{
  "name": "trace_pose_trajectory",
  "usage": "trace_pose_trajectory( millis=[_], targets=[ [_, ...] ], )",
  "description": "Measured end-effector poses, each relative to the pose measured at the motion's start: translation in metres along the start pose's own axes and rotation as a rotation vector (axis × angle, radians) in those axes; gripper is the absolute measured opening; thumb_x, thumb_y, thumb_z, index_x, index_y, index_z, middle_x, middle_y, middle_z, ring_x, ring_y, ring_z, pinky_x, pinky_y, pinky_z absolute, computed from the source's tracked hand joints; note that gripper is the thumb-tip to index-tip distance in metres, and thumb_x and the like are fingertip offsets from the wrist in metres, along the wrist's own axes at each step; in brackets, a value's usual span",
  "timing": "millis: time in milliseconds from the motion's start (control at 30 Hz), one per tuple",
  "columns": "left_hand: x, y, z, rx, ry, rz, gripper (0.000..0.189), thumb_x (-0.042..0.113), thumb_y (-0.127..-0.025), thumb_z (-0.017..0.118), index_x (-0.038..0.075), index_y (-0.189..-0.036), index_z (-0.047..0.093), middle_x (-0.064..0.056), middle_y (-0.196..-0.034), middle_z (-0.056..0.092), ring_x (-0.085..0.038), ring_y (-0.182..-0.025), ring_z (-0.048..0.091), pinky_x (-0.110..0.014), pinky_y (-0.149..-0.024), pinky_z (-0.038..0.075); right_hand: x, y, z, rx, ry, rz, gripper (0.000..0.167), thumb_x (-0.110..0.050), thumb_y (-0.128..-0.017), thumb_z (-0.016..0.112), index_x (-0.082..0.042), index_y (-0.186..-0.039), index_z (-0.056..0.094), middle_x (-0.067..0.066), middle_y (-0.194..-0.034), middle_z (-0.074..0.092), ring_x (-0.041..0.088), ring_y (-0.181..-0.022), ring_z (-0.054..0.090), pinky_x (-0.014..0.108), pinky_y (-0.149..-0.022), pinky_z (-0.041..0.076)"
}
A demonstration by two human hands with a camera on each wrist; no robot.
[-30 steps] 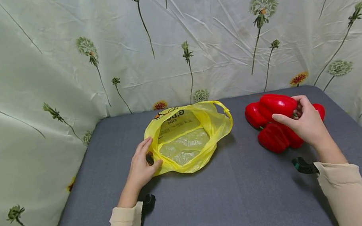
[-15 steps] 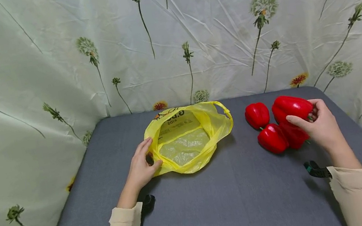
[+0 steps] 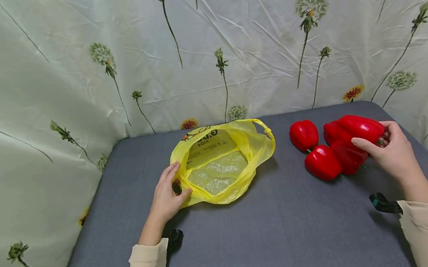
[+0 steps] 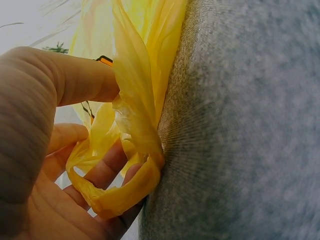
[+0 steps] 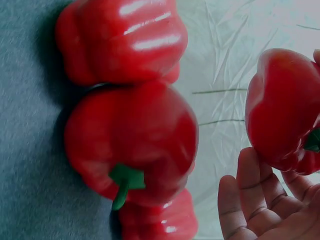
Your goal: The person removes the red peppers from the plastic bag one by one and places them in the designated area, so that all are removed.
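A yellow plastic bag (image 3: pixel 222 177) stands with its mouth spread, showing its inside in the head view. At its left rim, my left hand (image 3: pixel 167 196) holds the plastic between thumb and fingers; the left wrist view shows the bag's handle loop (image 4: pixel 120 197) across the fingers. My right hand (image 3: pixel 393 152) grips a red bell pepper (image 3: pixel 361 127) by its stem end. In the right wrist view, this held pepper (image 5: pixel 285 110) is raised off the table. Below and left of it, several more red bell peppers sit grouped, among them a front one (image 3: pixel 322 163) and a back one (image 3: pixel 303 136).
The table has a grey cloth top (image 3: pixel 243 252). Behind and beside it hangs a pale curtain (image 3: pixel 197 36) printed with dandelions. The bag's right handle (image 3: pixel 266 129) points toward the peppers, with a strip of grey cloth between.
My right hand has moved to the right and slightly nearer with the bell pepper, uncovering more of the grouped peppers. The left hand and the bag stay where they were.
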State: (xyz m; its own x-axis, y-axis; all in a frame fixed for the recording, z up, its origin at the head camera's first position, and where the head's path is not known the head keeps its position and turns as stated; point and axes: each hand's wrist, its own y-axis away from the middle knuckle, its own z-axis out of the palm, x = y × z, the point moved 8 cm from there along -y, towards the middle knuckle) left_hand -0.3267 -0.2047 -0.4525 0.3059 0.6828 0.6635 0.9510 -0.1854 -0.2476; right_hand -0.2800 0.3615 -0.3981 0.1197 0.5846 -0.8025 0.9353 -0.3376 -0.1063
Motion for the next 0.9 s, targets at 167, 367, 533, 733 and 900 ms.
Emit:
trace_pose_trajectory(
  millis=[167, 367, 533, 733, 900],
  targets=[
    [0.000, 0.001, 0.000, 0.007, -0.014, 0.010, 0.085, 0.008, -0.087, 0.083, -0.002, -0.162, 0.043, -0.020, -0.168, 0.042, -0.037, -0.124, 0.061, -0.058, -0.108, 0.047, 0.011, 0.000, -0.007, 0.012, 0.011, 0.033, 0.069, -0.047, -0.098, 0.072, -0.007, -0.144, 0.040, -0.014, -0.117, 0.049, -0.006, -0.097, 0.044, 0.009, -0.072, 0.042],
    [-0.001, 0.001, 0.000, 0.005, -0.006, 0.003, 0.085, 0.007, -0.087, 0.083, 0.000, -0.162, 0.043, -0.018, -0.169, 0.042, -0.034, -0.114, 0.064, -0.054, -0.100, 0.050, 0.024, 0.002, -0.013, 0.026, -0.009, 0.087, 0.056, -0.049, -0.097, 0.072, -0.023, -0.138, 0.042, -0.019, -0.114, 0.046, -0.007, -0.099, 0.042, 0.010, -0.075, 0.041],
    [-0.001, 0.001, 0.001, -0.004, -0.001, -0.002, 0.085, 0.008, -0.088, 0.083, 0.000, -0.162, 0.043, -0.018, -0.169, 0.042, -0.033, -0.113, 0.065, -0.053, -0.099, 0.051, 0.031, 0.003, -0.016, 0.032, -0.019, 0.098, 0.049, -0.047, -0.097, 0.072, -0.031, -0.132, 0.041, -0.019, -0.111, 0.046, -0.007, -0.097, 0.043, 0.008, -0.072, 0.042],
    [-0.002, 0.000, 0.001, -0.016, 0.004, -0.017, 0.086, 0.009, -0.087, 0.083, 0.000, -0.163, 0.043, -0.016, -0.170, 0.041, -0.034, -0.116, 0.064, -0.053, -0.103, 0.049, 0.040, 0.004, -0.019, 0.034, -0.044, 0.104, 0.045, -0.046, -0.098, 0.073, -0.038, -0.126, 0.039, -0.022, -0.109, 0.046, -0.008, -0.095, 0.046, 0.005, -0.071, 0.044],
    [-0.003, 0.000, 0.001, -0.015, -0.002, -0.013, 0.086, 0.009, -0.087, 0.082, 0.000, -0.163, 0.042, -0.017, -0.170, 0.041, -0.035, -0.121, 0.062, -0.056, -0.108, 0.048, 0.048, 0.004, -0.022, 0.040, -0.047, 0.108, 0.043, -0.046, -0.098, 0.072, -0.040, -0.122, 0.037, -0.024, -0.107, 0.046, -0.009, -0.094, 0.046, 0.005, -0.071, 0.044]
  ],
)
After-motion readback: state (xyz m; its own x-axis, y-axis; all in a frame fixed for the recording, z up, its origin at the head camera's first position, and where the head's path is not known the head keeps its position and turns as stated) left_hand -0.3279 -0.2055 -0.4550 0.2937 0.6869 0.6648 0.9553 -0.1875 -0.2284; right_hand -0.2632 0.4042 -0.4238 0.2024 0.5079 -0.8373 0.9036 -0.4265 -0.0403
